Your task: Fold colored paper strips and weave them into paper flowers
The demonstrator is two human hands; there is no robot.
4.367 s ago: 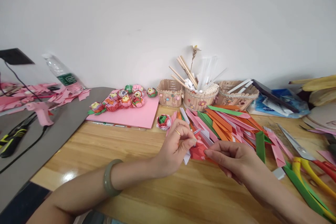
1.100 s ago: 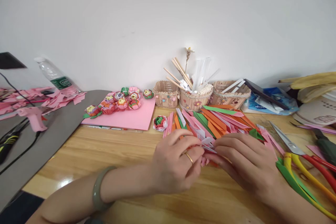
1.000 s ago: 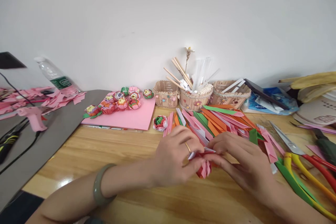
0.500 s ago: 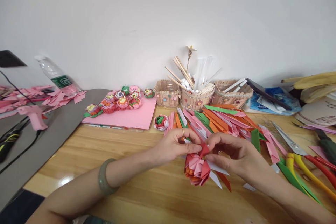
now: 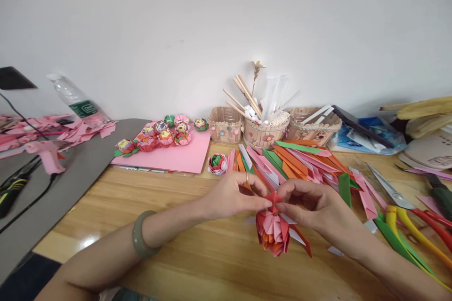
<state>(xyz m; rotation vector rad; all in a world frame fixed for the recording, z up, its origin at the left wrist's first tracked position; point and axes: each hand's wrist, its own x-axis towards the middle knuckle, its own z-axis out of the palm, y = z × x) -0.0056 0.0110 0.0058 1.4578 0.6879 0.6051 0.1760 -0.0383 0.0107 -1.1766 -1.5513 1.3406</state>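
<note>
Between my hands, low at centre right, is a folded paper flower (image 5: 272, 233) with pink, red and orange petals. My left hand (image 5: 237, 195) pinches the left side of a red paper petal (image 5: 273, 201) at the flower's upper end. On that petal's right side, the thumb and fingers of my right hand (image 5: 312, 202) are closed. White and orange paper points stick out from under the flower to the right. Fingertips partly hide the red petal's edges.
Behind my hands lie many folded paper strips (image 5: 303, 162). Finished paper flowers (image 5: 165, 138) rest on pink paper (image 5: 176, 162). Three decorated baskets (image 5: 265, 132) stand along the wall. Scissors (image 5: 397, 197) lie right; a pink glue gun (image 5: 49, 156) lies left, near a plastic bottle (image 5: 79, 103).
The flower has shifted slightly right and tipped so its orange centre faces more toward me. The red petal now sits flattened between both hands' fingertips.
</note>
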